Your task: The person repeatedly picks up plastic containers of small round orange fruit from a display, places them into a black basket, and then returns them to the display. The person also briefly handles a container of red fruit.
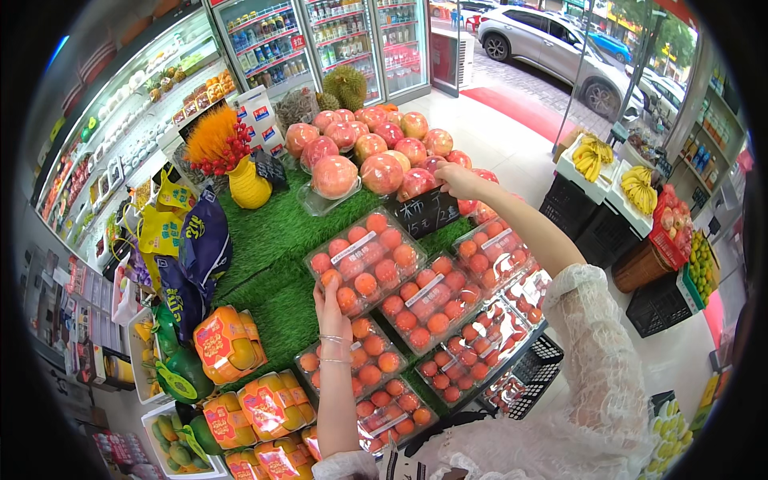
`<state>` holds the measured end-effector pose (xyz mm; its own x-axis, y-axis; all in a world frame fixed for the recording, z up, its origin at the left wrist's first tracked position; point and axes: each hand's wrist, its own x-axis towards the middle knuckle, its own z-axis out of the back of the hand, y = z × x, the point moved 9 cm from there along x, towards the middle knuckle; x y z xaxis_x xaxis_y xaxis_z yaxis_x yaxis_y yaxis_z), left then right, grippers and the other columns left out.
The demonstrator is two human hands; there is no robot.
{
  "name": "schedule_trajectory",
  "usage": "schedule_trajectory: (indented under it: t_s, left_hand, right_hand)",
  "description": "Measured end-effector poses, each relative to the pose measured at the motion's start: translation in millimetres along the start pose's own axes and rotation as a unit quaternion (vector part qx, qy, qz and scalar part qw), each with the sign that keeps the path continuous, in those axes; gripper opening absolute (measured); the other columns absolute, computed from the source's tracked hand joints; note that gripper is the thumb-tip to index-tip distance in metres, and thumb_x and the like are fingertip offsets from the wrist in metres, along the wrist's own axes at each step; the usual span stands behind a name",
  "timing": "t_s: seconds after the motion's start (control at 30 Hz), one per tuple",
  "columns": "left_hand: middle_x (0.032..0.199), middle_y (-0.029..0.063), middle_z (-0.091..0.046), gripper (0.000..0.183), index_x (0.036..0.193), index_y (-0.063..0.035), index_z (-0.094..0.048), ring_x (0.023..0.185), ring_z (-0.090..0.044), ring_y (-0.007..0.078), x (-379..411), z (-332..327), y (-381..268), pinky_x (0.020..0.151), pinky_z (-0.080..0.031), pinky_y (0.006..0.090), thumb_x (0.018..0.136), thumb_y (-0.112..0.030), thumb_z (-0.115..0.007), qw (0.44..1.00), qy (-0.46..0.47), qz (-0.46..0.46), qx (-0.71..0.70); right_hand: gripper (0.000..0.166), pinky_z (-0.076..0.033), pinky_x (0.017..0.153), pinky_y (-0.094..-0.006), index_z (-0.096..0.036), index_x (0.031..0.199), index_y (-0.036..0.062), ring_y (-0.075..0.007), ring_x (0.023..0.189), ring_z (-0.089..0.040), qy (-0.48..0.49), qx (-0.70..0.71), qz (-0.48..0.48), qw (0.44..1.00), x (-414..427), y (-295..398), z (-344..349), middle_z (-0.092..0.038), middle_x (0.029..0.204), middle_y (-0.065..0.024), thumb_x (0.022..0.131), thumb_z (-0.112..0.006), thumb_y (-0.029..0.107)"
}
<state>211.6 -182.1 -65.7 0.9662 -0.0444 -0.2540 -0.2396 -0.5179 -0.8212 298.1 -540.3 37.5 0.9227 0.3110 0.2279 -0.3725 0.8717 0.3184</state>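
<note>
My left hand [333, 312] rests at the near left edge of a clear plastic box of small orange persimmons [366, 261], fingers against its side. With bent fingers, my right hand [454, 180] touches the upper edge of a black price sign [422, 213] that bears chalk writing. The sign stands in front of pomegranates [382, 174] piled at the far end of the green artificial turf [264, 252]. More persimmon boxes [429, 303] lie beside and nearer than the first. Whether my right fingertips close on the sign is hard to see.
A yellow vase [250, 183], blue bags [207, 240] and packed yellow fruit [228, 345] stand on the left. Durians [345, 87] lie beyond the pomegranates. Drink fridges [336, 42] line the back. Banana crates [591, 162] stand right, and a black basket [540, 372] sits below the turf's edge.
</note>
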Motion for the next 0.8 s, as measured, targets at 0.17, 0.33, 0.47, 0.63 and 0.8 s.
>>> schedule_trajectory:
  t_s: [0.17, 0.33, 0.47, 0.63, 0.8]
  left_hand:
    - [0.126, 0.0061, -0.051, 0.051, 0.131, -0.0076, -0.041, 0.116, -0.051, 0.0189, 1.8, -0.8, -3.8, 0.096, -0.046, 0.0379, 0.090, -0.027, -0.066, 1.000, 0.005, -0.004, 0.002]
    - [0.128, 0.0069, -0.051, 0.054, 0.134, -0.0078, -0.042, 0.116, -0.053, 0.0194, 8.9, -6.6, 2.5, 0.094, -0.049, 0.0373, 0.089, -0.026, -0.066, 1.000, -0.003, -0.005, 0.000]
    - [0.127, 0.0056, -0.054, 0.055, 0.135, -0.0048, -0.044, 0.117, -0.052, 0.0190, 18.0, -26.2, -0.1, 0.096, -0.047, 0.0363, 0.089, -0.024, -0.067, 0.999, 0.038, 0.012, 0.015]
    - [0.129, 0.0063, -0.053, 0.056, 0.137, -0.0040, -0.044, 0.117, -0.053, 0.0186, 29.0, -25.1, 9.0, 0.098, -0.045, 0.0350, 0.091, -0.027, -0.064, 0.999, 0.026, -0.019, 0.011]
    - [0.129, 0.0108, -0.053, 0.049, 0.134, -0.0030, -0.046, 0.118, -0.053, 0.0216, 25.5, -28.1, 5.2, 0.100, -0.045, 0.0400, 0.096, -0.032, -0.055, 0.997, 0.061, -0.056, -0.012]
  right_hand:
    - [0.008, -0.048, 0.076, -0.0468, -0.055, 0.083, 0.0006, -0.0365, 0.098, -0.056, -0.106, -0.031, -0.054, 0.992, -17.8, 13.9, 12.3, -0.057, 0.098, -0.0170, 0.079, -0.062, 0.003]
    - [0.024, -0.047, 0.071, -0.0492, -0.057, 0.082, -0.0029, -0.0397, 0.085, -0.060, -0.144, 0.085, -0.071, 0.983, -47.5, 62.1, -10.6, -0.060, 0.080, -0.0209, 0.090, -0.058, 0.019]
    - [0.056, -0.049, 0.068, -0.0442, -0.057, 0.079, -0.0056, -0.0353, 0.071, -0.065, 0.006, 0.254, -0.203, 0.946, -72.9, 80.1, -68.9, -0.060, 0.068, -0.0220, 0.101, -0.037, 0.042]
    - [0.061, -0.047, 0.063, -0.0425, -0.059, 0.078, -0.0053, -0.0310, 0.064, -0.062, -0.099, 0.263, -0.207, 0.937, -73.3, 73.4, -73.0, -0.056, 0.062, -0.0194, 0.103, -0.033, 0.045]
    - [0.037, -0.046, 0.073, -0.0440, -0.060, 0.092, -0.0035, -0.0378, 0.081, -0.059, -0.209, 0.206, -0.205, 0.934, -136.7, 103.6, -29.8, -0.060, 0.083, -0.0205, 0.100, -0.043, 0.029]
